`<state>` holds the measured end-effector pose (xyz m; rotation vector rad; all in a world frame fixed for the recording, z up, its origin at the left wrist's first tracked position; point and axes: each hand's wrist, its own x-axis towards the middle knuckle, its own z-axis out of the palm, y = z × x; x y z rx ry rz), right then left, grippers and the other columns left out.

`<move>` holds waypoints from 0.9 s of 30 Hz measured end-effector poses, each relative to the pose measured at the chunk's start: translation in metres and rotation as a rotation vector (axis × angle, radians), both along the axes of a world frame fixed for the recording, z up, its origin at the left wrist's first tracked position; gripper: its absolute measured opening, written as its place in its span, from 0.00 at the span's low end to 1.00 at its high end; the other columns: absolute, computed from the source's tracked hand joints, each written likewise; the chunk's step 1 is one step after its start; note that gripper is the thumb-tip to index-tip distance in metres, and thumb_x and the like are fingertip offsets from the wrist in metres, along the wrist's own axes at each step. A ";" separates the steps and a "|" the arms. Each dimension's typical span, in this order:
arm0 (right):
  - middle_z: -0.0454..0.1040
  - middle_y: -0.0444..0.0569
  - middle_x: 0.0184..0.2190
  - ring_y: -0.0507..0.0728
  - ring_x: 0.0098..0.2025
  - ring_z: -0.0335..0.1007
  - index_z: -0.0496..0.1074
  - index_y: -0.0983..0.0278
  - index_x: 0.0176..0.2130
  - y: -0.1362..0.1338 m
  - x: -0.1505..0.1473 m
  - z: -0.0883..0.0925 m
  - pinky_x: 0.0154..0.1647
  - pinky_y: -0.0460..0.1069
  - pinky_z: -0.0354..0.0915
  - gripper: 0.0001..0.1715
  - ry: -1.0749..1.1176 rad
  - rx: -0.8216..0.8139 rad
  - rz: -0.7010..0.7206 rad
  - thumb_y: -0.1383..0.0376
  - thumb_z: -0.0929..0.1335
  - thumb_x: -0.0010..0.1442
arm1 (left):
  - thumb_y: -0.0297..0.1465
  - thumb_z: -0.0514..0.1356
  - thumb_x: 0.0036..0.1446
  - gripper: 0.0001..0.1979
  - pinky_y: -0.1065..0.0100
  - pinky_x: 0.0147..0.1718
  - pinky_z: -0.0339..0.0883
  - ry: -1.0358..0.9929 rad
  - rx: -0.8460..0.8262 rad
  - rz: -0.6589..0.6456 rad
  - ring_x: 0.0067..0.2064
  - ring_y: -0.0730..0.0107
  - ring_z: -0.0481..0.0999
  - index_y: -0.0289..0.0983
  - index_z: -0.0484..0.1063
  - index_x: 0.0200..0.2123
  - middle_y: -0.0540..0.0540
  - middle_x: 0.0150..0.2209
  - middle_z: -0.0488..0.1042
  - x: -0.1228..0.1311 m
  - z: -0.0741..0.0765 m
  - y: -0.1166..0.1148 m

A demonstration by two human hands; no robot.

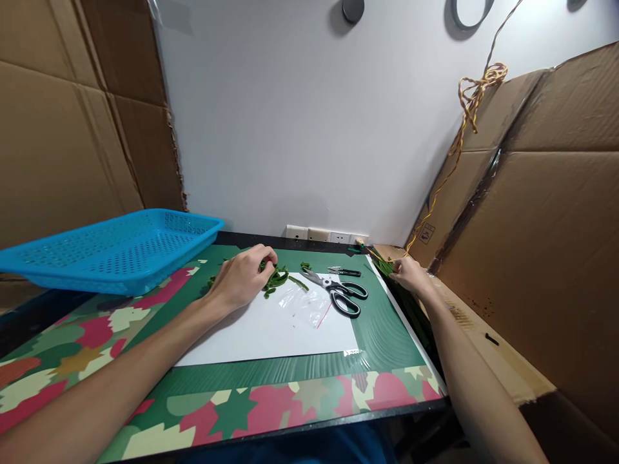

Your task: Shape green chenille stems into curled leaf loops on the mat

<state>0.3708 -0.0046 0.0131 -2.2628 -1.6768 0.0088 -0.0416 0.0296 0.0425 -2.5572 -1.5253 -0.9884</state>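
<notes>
My left hand [245,274] is curled over a pile of short cut green pieces [276,278], thumb and fingers closed with green showing between them. The pile lies at the back of a white sheet [232,341]. My right hand [410,276] is at the table's right edge, its fingers closed at a bunch of long green stalks [382,263]; the fingertips are partly hidden. Between the hands lie black-handled scissors [344,298], small thread snips [345,271] and a clear plastic bag [309,306]. A few green bits [305,265] sit near the scissors' tips.
A blue perforated basket [140,283] stands at the left. Cardboard walls [546,225] rise on both sides, with a white wall [300,129] behind. Power sockets [319,235] line the back edge. A yellow twisted cord [442,187] hangs down near my right hand.
</notes>
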 end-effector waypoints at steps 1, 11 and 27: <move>0.80 0.48 0.29 0.57 0.36 0.76 0.81 0.61 0.35 -0.002 -0.002 0.003 0.29 0.45 0.56 0.05 -0.001 0.014 -0.012 0.66 0.71 0.57 | 0.31 0.54 0.63 0.08 0.67 0.29 0.54 0.000 0.002 -0.004 0.33 0.67 0.72 0.41 0.73 0.37 0.48 0.38 0.78 0.000 -0.001 0.000; 0.83 0.58 0.44 0.64 0.42 0.79 0.79 0.55 0.56 -0.020 -0.023 0.027 0.34 0.50 0.61 0.26 -0.138 0.376 -0.196 0.50 0.59 0.73 | 0.31 0.52 0.64 0.08 0.67 0.31 0.56 -0.019 0.027 -0.056 0.34 0.67 0.73 0.41 0.72 0.37 0.48 0.39 0.78 0.002 -0.005 -0.003; 0.76 0.45 0.31 0.53 0.33 0.70 0.72 0.60 0.57 -0.023 -0.145 -0.002 0.30 0.47 0.56 0.17 -0.512 0.644 0.802 0.70 0.63 0.73 | 0.42 0.46 0.73 0.19 0.61 0.48 0.66 0.015 0.070 -0.355 0.50 0.60 0.74 0.41 0.73 0.51 0.45 0.48 0.73 0.025 -0.014 -0.019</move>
